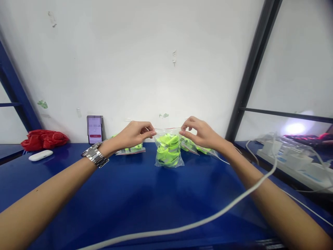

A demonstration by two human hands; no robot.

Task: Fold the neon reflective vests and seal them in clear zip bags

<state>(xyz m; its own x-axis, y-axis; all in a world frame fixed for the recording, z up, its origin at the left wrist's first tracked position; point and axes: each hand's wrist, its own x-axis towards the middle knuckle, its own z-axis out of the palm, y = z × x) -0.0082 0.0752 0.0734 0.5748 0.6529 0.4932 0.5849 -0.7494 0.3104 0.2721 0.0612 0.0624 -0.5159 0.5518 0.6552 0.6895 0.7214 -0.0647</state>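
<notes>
A clear zip bag (169, 161) stands upright on the blue table, with folded neon-yellow reflective straps (168, 149) inside it. My left hand (137, 132) pinches the bag's top left corner between thumb and fingers. At the top right corner, my right hand (196, 131) pinches the same bag. Its red-lined top edge is stretched between the two hands. Another bag (131, 150) with neon-yellow contents lies behind my left hand, partly hidden. More such bags (191, 146) lie behind and beneath my right hand.
A phone (95, 130) leans on the wall at the left. Near it are a red crumpled bag (44, 139) and a white oval case (41, 155). A white cable (192, 225) arcs across the front to a power strip (299, 165) at the right.
</notes>
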